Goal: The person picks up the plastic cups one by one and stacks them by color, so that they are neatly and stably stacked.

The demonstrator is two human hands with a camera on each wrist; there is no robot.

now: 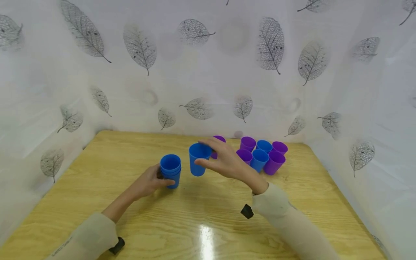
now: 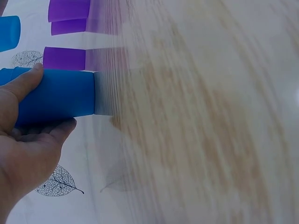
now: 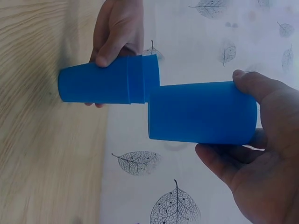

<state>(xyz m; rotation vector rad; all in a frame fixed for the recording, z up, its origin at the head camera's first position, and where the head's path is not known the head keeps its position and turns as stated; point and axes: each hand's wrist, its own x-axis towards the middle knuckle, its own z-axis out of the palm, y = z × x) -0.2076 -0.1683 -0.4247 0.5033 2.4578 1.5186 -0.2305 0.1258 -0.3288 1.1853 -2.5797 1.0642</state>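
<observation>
Wooden table; hands gripping: left, nested blue cups; right, single tapered blue cup

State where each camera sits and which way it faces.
Head: on the head, facing forward and down over the table; left hand, right hand and both sleeves show.
Left wrist: on that wrist, facing the cup stack; the left hand shows.
Right wrist: on that wrist, facing the single blue cup; both hands show.
Head and right wrist share stack and cup.
</observation>
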